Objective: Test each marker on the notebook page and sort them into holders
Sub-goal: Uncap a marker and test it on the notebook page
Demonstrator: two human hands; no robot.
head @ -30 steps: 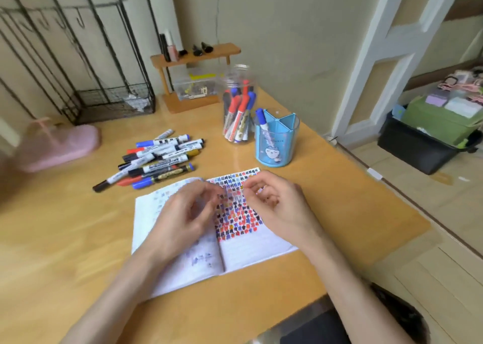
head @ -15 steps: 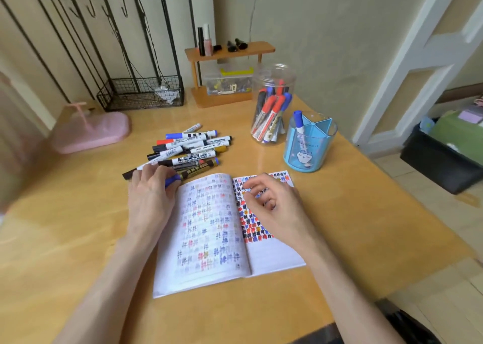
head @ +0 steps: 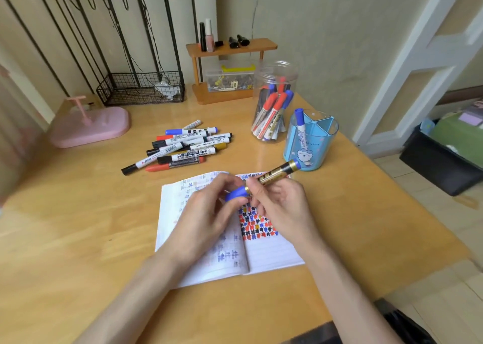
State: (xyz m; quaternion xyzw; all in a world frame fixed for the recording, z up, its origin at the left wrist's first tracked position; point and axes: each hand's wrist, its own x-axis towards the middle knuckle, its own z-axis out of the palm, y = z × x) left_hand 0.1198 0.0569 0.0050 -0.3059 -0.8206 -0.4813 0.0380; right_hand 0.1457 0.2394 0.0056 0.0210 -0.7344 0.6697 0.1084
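An open notebook [head: 271,255] lies on the wooden table, its right page covered in red, blue and black test marks. Above it I hold a gold-and-black marker [head: 277,172] with blue ends. My left hand [head: 206,215] grips its blue cap [head: 236,194]. My right hand [head: 282,210] pinches the barrel. A pile of several markers [head: 183,150] lies behind the notebook at the left. A clear jar [head: 274,103] holds several red and blue markers. The blue divided holder [head: 311,145] holds one blue marker.
A pink stand [head: 91,126] sits at the far left. A wire basket rack [head: 141,87] and a small wooden shelf [head: 230,51] over a clear box stand against the wall. The table's right edge drops to the floor, where a dark bin [head: 441,160] stands.
My left hand took a marker from the pile and brought it over the notebook. My right hand rose off the page and took the barrel. The camera swung left.
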